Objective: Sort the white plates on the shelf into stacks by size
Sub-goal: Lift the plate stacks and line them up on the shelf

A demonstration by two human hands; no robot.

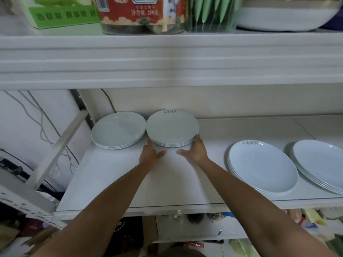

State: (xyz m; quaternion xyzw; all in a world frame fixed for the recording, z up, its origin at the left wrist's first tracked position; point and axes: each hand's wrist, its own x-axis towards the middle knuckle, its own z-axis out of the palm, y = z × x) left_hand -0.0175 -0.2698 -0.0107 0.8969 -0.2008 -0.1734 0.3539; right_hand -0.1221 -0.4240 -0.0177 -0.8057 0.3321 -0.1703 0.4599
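Several stacks of white plates stand on the white shelf (115, 175). A small stack (171, 127) with grey lettering on its far rim sits at the back centre. My left hand (149, 153) touches its left front edge with straight fingers. My right hand (196, 149) touches its right front edge the same way. Both thumbs lie on the shelf, pointing toward each other. Another small stack (118, 129) stands just left, almost touching. Two larger stacks sit at the right: one with lettering (261, 166) and one (319, 162) cut by the frame edge.
The upper shelf board (167, 62) hangs low over the plates and carries a red tin (141, 13), a green box (61, 15) and a white bowl (284, 17). A slanted white brace (61, 147) and cables run at the left. Cluttered goods lie below the shelf.
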